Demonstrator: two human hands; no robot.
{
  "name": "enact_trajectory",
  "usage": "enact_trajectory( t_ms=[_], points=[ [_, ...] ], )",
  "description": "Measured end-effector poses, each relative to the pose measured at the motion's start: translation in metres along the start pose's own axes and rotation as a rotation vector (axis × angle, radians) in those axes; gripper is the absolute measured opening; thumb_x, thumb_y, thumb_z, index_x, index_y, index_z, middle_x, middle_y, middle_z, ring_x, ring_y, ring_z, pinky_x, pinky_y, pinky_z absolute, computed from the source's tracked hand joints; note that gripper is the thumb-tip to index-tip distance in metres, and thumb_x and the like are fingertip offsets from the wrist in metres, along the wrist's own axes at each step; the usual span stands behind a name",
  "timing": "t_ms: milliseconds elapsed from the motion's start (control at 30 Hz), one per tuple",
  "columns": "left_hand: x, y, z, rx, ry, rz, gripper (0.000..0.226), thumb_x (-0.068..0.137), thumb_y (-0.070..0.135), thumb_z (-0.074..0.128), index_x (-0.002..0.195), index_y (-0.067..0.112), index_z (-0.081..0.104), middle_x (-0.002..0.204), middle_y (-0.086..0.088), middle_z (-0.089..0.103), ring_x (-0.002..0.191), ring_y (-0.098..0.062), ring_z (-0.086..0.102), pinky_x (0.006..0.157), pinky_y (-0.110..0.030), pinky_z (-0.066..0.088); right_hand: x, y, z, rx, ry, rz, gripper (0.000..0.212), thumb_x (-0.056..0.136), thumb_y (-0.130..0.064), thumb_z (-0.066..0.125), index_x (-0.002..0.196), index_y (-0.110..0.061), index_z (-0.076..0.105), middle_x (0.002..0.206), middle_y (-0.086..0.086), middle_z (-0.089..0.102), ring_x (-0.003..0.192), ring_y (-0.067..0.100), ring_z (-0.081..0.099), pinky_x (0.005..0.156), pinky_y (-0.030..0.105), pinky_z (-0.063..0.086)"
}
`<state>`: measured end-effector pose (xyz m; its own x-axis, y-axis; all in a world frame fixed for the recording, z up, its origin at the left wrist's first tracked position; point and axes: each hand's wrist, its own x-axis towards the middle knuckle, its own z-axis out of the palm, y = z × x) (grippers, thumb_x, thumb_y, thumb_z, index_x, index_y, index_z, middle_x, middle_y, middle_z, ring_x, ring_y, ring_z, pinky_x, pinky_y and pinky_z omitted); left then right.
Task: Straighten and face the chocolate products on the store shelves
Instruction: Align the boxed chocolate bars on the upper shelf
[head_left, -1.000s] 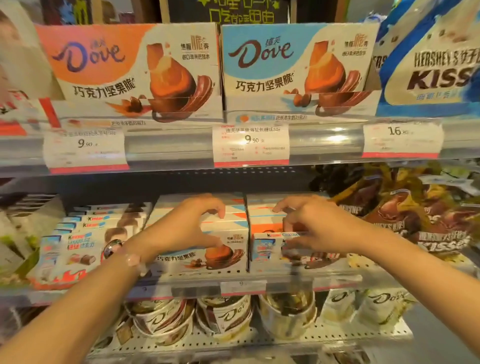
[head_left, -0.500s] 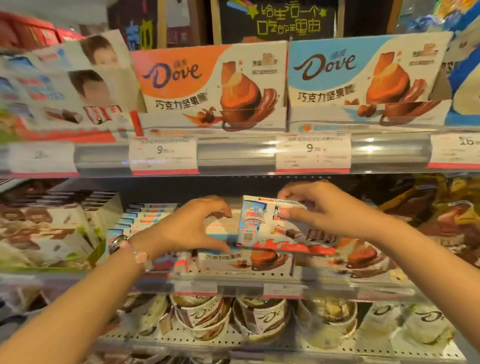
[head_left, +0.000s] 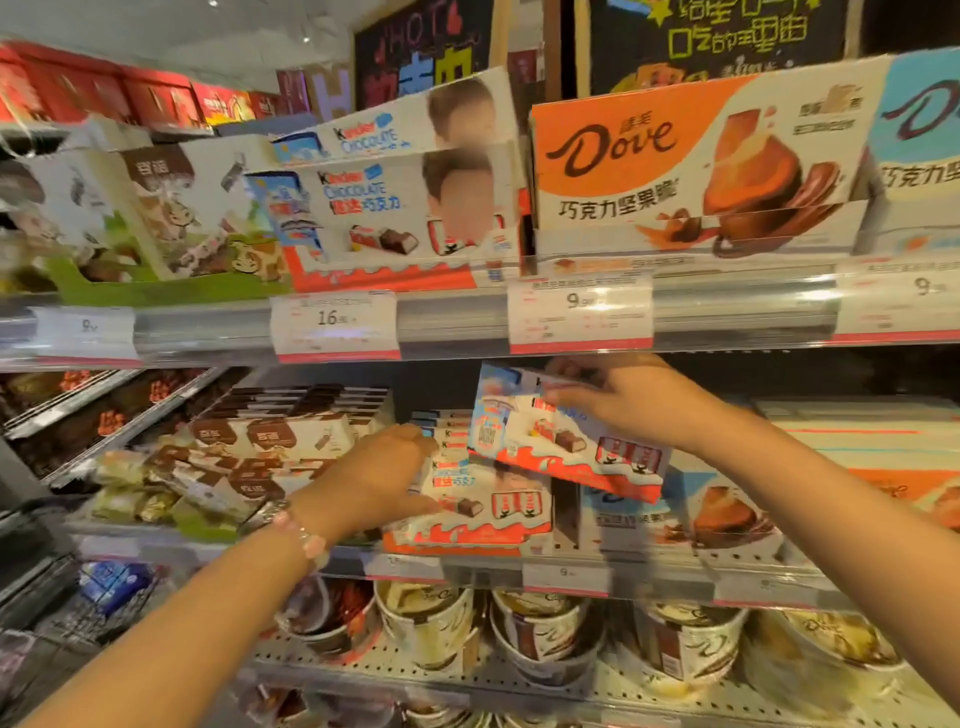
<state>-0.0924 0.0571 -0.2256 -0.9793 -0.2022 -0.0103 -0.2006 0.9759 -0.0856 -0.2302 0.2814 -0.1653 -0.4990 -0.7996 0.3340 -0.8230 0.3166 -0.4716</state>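
Right hand (head_left: 631, 402) pinches Kinder box (head_left: 561, 441); left hand (head_left: 384, 467) on shelved stack (head_left: 467, 499).

Right hand (head_left: 631, 402) holds Kinder box (head_left: 561, 447) tilted above shelf stack (head_left: 467, 499).

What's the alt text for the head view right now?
A person's right hand holds a tilted Kinder chocolate box above the middle shelf, while the left hand rests on a row of matching Kinder boxes below it. Dove boxes sit on the shelf above, tubs on the shelf below.
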Motion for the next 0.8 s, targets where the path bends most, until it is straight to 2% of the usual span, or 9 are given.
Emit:
enact_trajectory(
  t_ms=[167, 300, 367, 400, 433, 467, 567, 700, 800],
  points=[
    [0.001, 0.000, -0.007, 0.015, 0.051, 0.039, 0.068, 0.074, 0.054, 0.068, 0.128, 0.018, 0.047, 0.125, -0.001, 0.046, 0.115, -0.018, 0.042, 0.098, -0.034, 0.039, 0.019, -0.016, 0.011, 0.004, 0.082, 0.234, 0.040, 0.095, -0.036, 0.049, 0.133, -0.023, 0.047, 0.136, 0.005, 0.051, 0.123, 0.026, 0.047, 0.096, 0.031, 0.038],
    [-0.007, -0.002, -0.005, -0.090, 0.103, 0.097, 0.062, 0.072, 0.051, 0.070, 0.119, 0.020, 0.044, 0.118, 0.002, 0.047, 0.104, -0.013, 0.042, 0.085, -0.026, 0.037, 0.028, -0.021, 0.013, -0.112, -0.122, 0.383, 0.039, 0.099, -0.034, 0.038, 0.131, -0.013, 0.048, 0.137, 0.006, 0.048, 0.125, 0.025, 0.043, 0.098, 0.030, 0.032],
    [-0.014, 0.000, 0.000, -0.136, 0.107, 0.072, 0.067, 0.074, 0.048, 0.071, 0.126, 0.020, 0.040, 0.126, 0.001, 0.048, 0.109, -0.014, 0.044, 0.084, -0.024, 0.038, 0.030, -0.026, 0.014, -0.095, -0.167, 0.457, 0.026, 0.100, -0.027, 0.036, 0.110, -0.012, 0.055, 0.115, 0.005, 0.057, 0.107, 0.022, 0.053, 0.088, 0.026, 0.038],
    [-0.017, 0.001, 0.001, -0.153, 0.111, 0.050, 0.071, 0.075, 0.048, 0.071, 0.131, 0.021, 0.037, 0.129, 0.001, 0.049, 0.112, -0.014, 0.046, 0.082, -0.023, 0.037, 0.033, -0.029, 0.016, -0.035, -0.150, 0.437, 0.018, 0.100, -0.023, 0.037, 0.093, -0.016, 0.053, 0.095, 0.000, 0.060, 0.089, 0.014, 0.056, 0.074, 0.016, 0.039],
    [-0.020, 0.001, 0.003, -0.163, 0.118, 0.037, 0.073, 0.075, 0.048, 0.071, 0.133, 0.022, 0.035, 0.129, 0.002, 0.050, 0.112, -0.015, 0.047, 0.078, -0.022, 0.036, 0.039, -0.033, 0.019, 0.044, -0.089, 0.396, 0.018, 0.099, -0.022, 0.041, 0.085, -0.017, 0.051, 0.082, -0.008, 0.061, 0.077, 0.005, 0.057, 0.065, 0.005, 0.036],
    [-0.021, 0.001, 0.003, -0.170, 0.125, 0.037, 0.073, 0.075, 0.048, 0.070, 0.133, 0.023, 0.034, 0.127, 0.002, 0.051, 0.110, -0.014, 0.047, 0.075, -0.021, 0.035, 0.045, -0.035, 0.024, 0.100, -0.036, 0.358, 0.014, 0.097, -0.024, 0.046, 0.089, -0.016, 0.054, 0.083, -0.010, 0.064, 0.080, 0.001, 0.059, 0.066, 0.001, 0.033],
    [-0.025, 0.000, 0.001, -0.188, 0.139, 0.072, 0.062, 0.076, 0.047, 0.071, 0.124, 0.024, 0.039, 0.119, 0.003, 0.054, 0.098, -0.011, 0.046, 0.070, -0.020, 0.033, 0.062, -0.040, 0.042, 0.089, -0.091, 0.283, 0.034, 0.090, -0.032, 0.059, 0.121, -0.018, 0.054, 0.117, 0.000, 0.056, 0.116, 0.019, 0.051, 0.089, 0.019, 0.034],
    [-0.028, -0.004, -0.002, -0.201, 0.142, 0.104, 0.041, 0.085, 0.042, 0.062, 0.118, 0.024, 0.045, 0.119, 0.003, 0.054, 0.098, -0.010, 0.048, 0.070, -0.020, 0.036, 0.076, -0.037, 0.062, 0.005, -0.291, 0.189, 0.026, 0.088, -0.029, 0.062, 0.112, -0.019, 0.058, 0.113, 0.000, 0.059, 0.105, 0.017, 0.056, 0.089, 0.030, 0.047],
    [-0.029, -0.005, -0.003, -0.185, 0.177, 0.136, 0.038, 0.090, 0.039, 0.056, 0.122, 0.022, 0.047, 0.128, 0.003, 0.050, 0.114, -0.012, 0.046, 0.088, -0.025, 0.040, 0.079, -0.037, 0.075, 0.030, -0.333, 0.146, 0.013, 0.087, -0.028, 0.063, 0.098, -0.023, 0.061, 0.104, -0.003, 0.058, 0.098, 0.015, 0.057, 0.084, 0.028, 0.048]
  ],
)
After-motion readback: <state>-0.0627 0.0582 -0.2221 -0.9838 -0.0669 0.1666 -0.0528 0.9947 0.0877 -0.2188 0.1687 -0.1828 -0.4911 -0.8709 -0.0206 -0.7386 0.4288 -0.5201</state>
